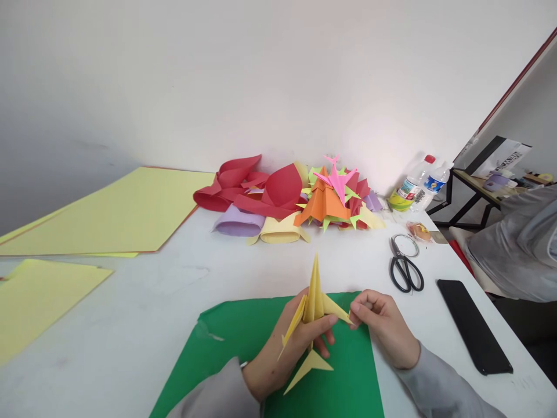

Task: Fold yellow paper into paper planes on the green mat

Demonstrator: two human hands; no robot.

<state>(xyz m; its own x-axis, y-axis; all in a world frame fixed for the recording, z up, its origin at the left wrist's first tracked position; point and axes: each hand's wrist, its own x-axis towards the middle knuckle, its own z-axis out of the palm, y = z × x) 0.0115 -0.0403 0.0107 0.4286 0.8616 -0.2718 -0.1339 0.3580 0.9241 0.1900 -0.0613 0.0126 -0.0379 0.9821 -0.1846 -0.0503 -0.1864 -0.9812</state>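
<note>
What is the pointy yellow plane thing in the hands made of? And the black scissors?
The pointy yellow folded plane looks like thin matte paper: sharp creases, flat stiff wings. The left hand grips its body; the right hand pinches a wing tip. The black scissors seem to have smooth plastic handles; the dark blades are probably metal, hard to tell.

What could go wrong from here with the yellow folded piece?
The right hand pinches only a thin wing tip of the yellow paper model; a firm pull might tear or crease it. The left hand grips the body, so squeezing could flatten its folds.
</note>
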